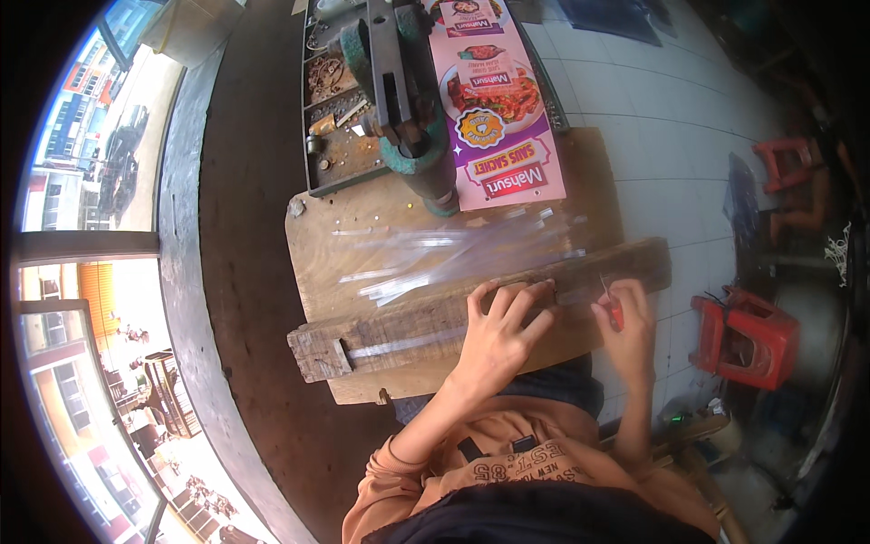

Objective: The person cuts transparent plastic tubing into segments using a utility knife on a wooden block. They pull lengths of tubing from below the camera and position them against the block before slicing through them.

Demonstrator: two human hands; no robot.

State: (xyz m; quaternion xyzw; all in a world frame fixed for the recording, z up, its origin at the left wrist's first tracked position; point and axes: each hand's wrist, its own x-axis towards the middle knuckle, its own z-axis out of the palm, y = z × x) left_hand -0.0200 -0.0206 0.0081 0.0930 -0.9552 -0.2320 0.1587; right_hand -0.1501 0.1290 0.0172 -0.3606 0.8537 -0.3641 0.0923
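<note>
A thick, worn wooden beam (408,326) lies across a wooden board in front of me. Along its top runs a clear plastic strip (399,343), its left end near a small metal piece (342,355) fixed to the beam. My left hand (503,337) presses down over the strip with bent fingers; its fingertips are partly hidden. Toward the beam's right end, my right hand (630,331) pinches a small red tool (616,314). A thin metal tip (604,286) shows above those fingers. Loose clear plastic strips (435,254) lie in a pile beyond the beam.
Behind the pile stands a green-and-grey metal clamp-like tool (399,100) beside a tray (340,159) of small parts. A pink-and-purple printed carton (507,186) lies to its right. Red plastic stools (752,335) stand on the tiled floor (671,181); a window ledge (195,272) runs along the left.
</note>
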